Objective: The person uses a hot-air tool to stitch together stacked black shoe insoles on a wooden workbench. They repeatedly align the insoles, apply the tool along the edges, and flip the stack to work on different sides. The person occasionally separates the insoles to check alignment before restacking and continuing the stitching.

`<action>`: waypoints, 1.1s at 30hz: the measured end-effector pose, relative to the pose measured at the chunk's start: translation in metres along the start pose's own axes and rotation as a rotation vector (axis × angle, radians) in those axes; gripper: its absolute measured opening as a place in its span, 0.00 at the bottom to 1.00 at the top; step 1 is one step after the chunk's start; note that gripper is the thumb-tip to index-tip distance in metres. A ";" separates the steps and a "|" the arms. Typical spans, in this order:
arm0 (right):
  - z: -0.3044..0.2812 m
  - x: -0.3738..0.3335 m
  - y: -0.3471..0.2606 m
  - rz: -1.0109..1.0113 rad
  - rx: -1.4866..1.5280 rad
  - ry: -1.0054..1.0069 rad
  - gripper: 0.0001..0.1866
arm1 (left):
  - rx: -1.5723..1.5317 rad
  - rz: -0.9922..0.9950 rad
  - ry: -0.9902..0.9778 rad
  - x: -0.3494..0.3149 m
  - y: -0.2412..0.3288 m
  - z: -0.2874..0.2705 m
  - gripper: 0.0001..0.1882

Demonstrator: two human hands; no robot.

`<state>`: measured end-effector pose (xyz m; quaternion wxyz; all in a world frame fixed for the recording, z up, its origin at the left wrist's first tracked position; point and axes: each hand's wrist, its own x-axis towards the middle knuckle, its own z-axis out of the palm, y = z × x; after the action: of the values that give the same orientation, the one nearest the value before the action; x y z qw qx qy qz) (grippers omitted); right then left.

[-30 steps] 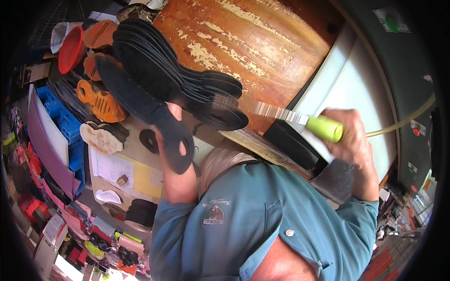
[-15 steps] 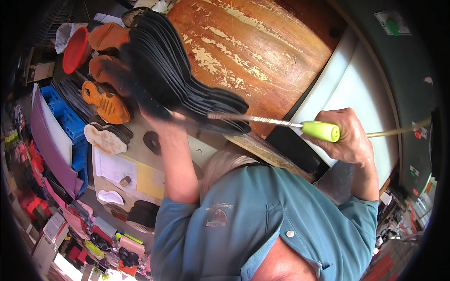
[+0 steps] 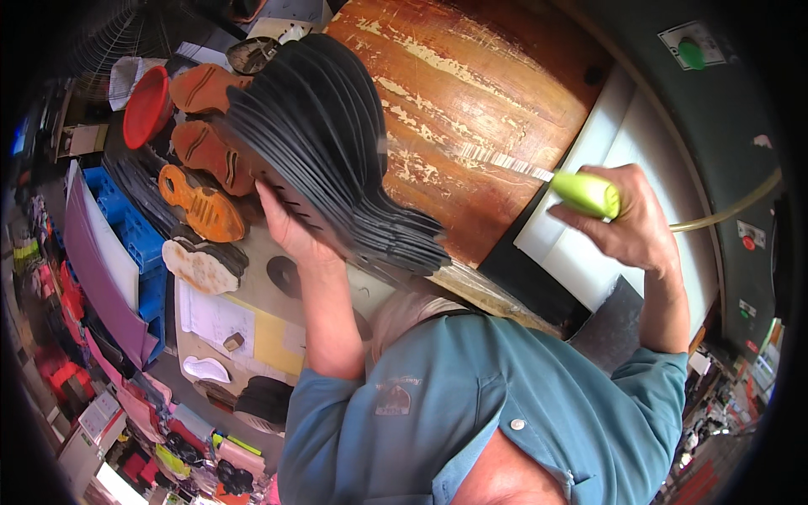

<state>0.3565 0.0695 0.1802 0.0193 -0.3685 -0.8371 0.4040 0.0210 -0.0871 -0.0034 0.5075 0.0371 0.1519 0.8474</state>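
A thick stack of black shoe soles (image 3: 316,139) stands fanned out on the scratched brown wooden board (image 3: 480,101). My left hand (image 3: 299,231) grips its near left side, with the fingers partly hidden behind the outermost sole. In my right hand (image 3: 631,219) is a tool with a lime-green handle (image 3: 585,194). Its narrow, pale striped strip (image 3: 501,160) points left over the board, apart from the soles. Motion blurs the strip, so I cannot tell its exact kind.
Left of the stack are orange sole-shaped pieces (image 3: 202,202), a red bowl (image 3: 146,108) and a blue crate (image 3: 139,236). Papers (image 3: 215,316) lie nearer me. On the right is a dark green machine frame with a green button (image 3: 692,55) and a hose (image 3: 732,209).
The green-handled tool has swung up and away from the near end of the stack. The soles lean and spread differently, and my left hand now presses against their side.
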 end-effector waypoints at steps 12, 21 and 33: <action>-0.010 -0.007 0.006 0.016 0.044 -0.073 0.13 | 0.067 0.124 -0.154 -0.004 0.000 -0.013 0.34; -0.007 -0.016 0.008 0.079 0.025 -0.015 0.12 | 0.540 0.213 0.139 -0.002 -0.002 0.000 0.35; 0.028 -0.027 0.009 0.115 -0.068 -0.005 0.08 | 0.163 0.092 0.116 -0.005 0.002 -0.006 0.37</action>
<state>0.3720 0.0371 0.1623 -0.0183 -0.4154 -0.8277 0.3768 0.0205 -0.0935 -0.0077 0.4535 0.0361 0.2476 0.8554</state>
